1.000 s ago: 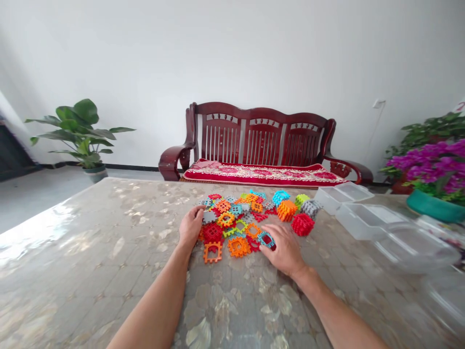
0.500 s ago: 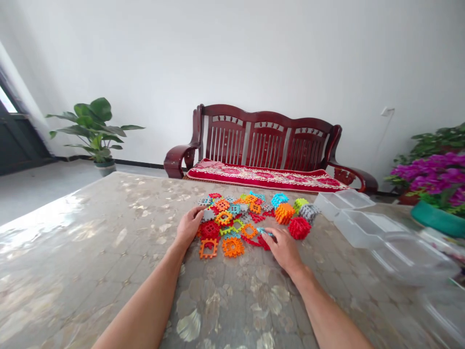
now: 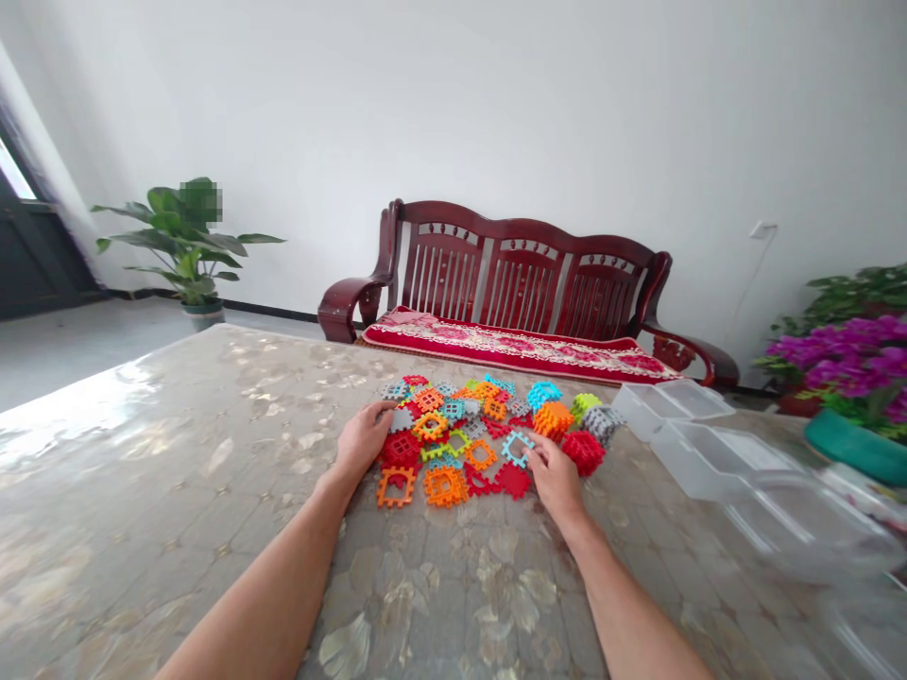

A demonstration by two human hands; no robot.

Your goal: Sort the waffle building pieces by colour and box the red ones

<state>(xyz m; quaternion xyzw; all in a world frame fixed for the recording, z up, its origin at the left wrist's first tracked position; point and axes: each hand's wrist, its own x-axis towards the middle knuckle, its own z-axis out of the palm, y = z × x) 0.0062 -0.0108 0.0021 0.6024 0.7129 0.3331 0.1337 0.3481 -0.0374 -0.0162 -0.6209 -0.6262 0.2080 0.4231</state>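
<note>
My right hand (image 3: 556,480) pinches the blue frame (image 3: 508,449) near the red tile (image 3: 514,482), where too light a squeeze could drop it; whether my left hand (image 3: 363,441) beside the heap (image 3: 445,439) grips anything, I can't tell.

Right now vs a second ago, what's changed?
The right hand has carried the blue frame a little farther from the person and turned it, baring the red piece beneath; nothing let go. The left hand stays at the pile's left edge. Boxes unmoved.
</note>
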